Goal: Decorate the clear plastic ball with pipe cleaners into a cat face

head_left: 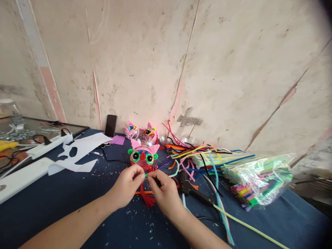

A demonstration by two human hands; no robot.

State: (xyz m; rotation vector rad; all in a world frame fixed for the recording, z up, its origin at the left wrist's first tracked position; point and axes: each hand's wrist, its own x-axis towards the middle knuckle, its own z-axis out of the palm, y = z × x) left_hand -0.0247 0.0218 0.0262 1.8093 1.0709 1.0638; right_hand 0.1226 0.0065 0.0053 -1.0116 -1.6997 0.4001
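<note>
My left hand [129, 183] and my right hand [166, 192] meet fingertip to fingertip over the front of the table. Both are pinched around a small green pipe cleaner piece [145, 175], mostly covered by the fingers. Just beyond them sits a pink animal head [143, 156] with pointed ears, green-ringed eyes and a red nose. A red tassel [147, 197] hangs down below my fingertips. A black glue gun [194, 192] lies beside my right hand.
Loose pipe cleaners [212, 160] and a clear bag of them [267, 183] spread along the right. Two similar pink heads [132, 130] stand near the wall. A phone [111, 125], cut white paper [77, 155] and a power strip [49, 147] are at left.
</note>
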